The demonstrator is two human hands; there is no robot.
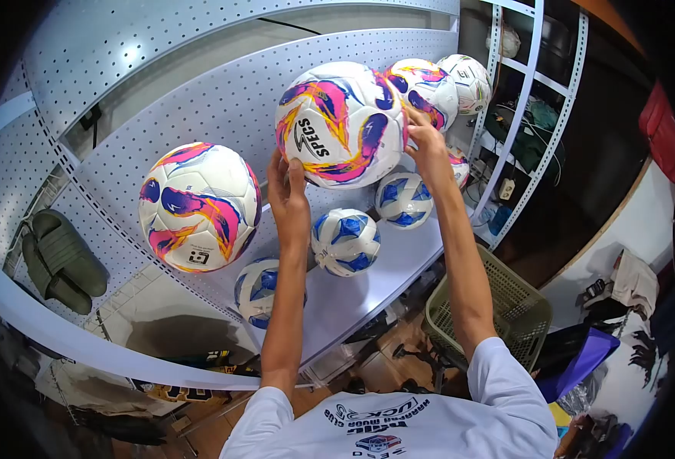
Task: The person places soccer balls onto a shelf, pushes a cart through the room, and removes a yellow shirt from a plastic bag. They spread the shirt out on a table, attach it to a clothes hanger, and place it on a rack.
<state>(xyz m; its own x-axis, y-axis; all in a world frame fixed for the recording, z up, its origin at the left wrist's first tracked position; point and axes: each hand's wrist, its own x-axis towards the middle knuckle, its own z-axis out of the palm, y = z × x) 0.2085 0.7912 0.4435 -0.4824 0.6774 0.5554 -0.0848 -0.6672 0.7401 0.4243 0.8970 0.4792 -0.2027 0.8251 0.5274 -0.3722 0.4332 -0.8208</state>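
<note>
A white ball with pink, purple and orange swirls and the word SPECS (341, 126) is held up between my two hands. My left hand (288, 183) is curled against its lower left side. On its right side rest the fingers of my right hand (428, 145). To the left is a similar patterned ball (200, 206), and another (423, 92) stands behind on the right, beside a white ball with fine markings (469, 83). Below the held ball are smaller blue and white balls (345, 242), one of them partly hidden behind my left forearm.
White perforated panels (177, 130) rise behind the shelf (337, 302). Green sandals (66, 260) hang at the left. An olive plastic basket (517, 302) stands at the lower right, below a metal rack (532, 99) with cables and other items. A red bag (662, 138) hangs far right.
</note>
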